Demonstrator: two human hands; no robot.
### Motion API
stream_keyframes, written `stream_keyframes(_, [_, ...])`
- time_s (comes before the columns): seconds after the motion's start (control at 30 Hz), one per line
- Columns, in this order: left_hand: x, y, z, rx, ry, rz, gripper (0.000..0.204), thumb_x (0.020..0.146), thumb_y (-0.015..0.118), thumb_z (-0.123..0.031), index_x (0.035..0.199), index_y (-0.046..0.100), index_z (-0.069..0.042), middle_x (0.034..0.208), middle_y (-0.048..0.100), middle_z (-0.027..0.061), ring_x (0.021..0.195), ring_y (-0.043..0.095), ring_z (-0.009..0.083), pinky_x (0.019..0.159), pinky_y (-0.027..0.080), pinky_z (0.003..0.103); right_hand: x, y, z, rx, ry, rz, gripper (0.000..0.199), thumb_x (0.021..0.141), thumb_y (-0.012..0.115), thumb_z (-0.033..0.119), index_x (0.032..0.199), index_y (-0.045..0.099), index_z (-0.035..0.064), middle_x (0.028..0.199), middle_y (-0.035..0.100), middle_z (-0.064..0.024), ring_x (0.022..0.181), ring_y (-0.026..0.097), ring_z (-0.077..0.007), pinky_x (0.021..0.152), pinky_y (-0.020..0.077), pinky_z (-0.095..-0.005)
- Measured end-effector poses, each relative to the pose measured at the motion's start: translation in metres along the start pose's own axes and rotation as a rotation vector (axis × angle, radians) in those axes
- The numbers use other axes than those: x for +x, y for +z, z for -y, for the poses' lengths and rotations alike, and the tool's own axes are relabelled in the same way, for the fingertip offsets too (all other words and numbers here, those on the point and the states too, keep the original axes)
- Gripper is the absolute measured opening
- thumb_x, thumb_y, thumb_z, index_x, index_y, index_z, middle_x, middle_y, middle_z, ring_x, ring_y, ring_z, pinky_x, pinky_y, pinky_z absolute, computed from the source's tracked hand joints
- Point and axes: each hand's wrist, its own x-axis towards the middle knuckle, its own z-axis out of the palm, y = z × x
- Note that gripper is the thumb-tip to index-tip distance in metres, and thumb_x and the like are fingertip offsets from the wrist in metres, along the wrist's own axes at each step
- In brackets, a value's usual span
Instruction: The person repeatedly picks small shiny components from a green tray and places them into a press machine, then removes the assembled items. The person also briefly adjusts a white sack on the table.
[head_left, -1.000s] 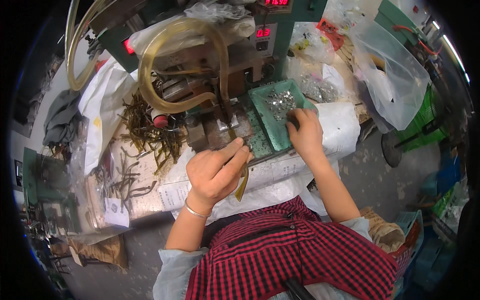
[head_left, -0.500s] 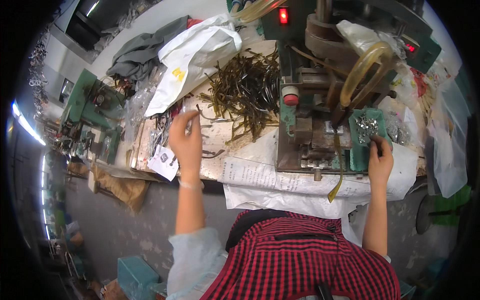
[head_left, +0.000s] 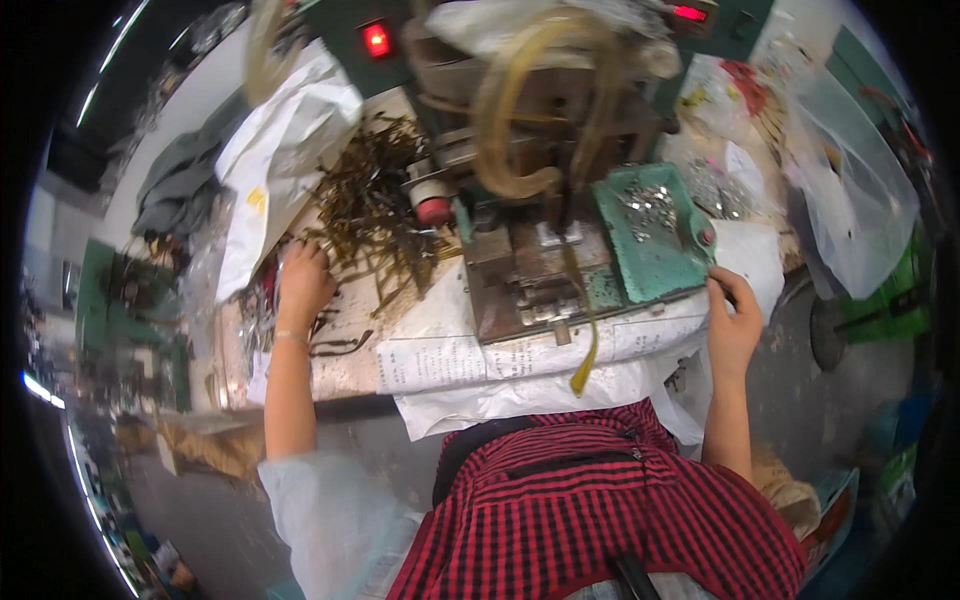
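Observation:
My left hand (head_left: 305, 282) is lowered to the tabletop beside a white bag, its fingers curled downward among thin strips. What they hold is hidden. Several short dark strips (head_left: 340, 345) lie next to it. My right hand (head_left: 735, 315) is at the near right corner of a green tray (head_left: 650, 285), thumb and forefinger pressed together; anything between them is too small to make out. Small shiny metal pieces (head_left: 650, 210) lie in the tray. From the press (head_left: 540, 255) an olive strip (head_left: 582, 372) hangs over the front edge.
A heap of olive-brown strips (head_left: 375, 190) lies left of the press, near a red button (head_left: 433, 208). The white bag (head_left: 285, 130) stands behind my left hand. Printed paper sheets (head_left: 450, 360) cover the front edge. A clear plastic bag (head_left: 850, 190) hangs at the right.
The view has swung, so the press and tray sit further left in it. My left hand has moved down to the strips by the white bag. My right hand has left the tray's metal pieces.

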Motion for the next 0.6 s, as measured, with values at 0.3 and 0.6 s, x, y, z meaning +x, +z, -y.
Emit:
stream_keyframes(0.3, [0.033,-0.035,-0.115,-1.411,-0.441,-0.254,0.045,0.100,0.066,-0.007,0.143,0.053,-0.005,0.079,0.072,0.0040,0.064,0.058,0.0049,0.055,0.040,0.019,0.042,0.094,0.117,0.413,-0.306,0.128,0.016,0.084,0.073,0.000,0.100,0.075,0.0013,0.101,0.075,-0.0123,0.094,0.071,-0.0281,0.084,0.0538,-0.0355])
stream_keyframes(0.6, [0.006,-0.054,-0.186,-1.695,-0.681,-0.325,0.018,0.104,0.063,-0.013,0.118,0.063,-0.001,0.098,0.075,0.0106,0.064,0.065,0.0118,0.053,0.047,0.021,0.025,0.114,0.136,0.800,0.009,0.264,0.044,0.089,0.073,-0.002,0.130,0.058,-0.0028,0.110,0.073,-0.0095,0.100,0.069,-0.0144,0.093,0.0517,-0.0290])
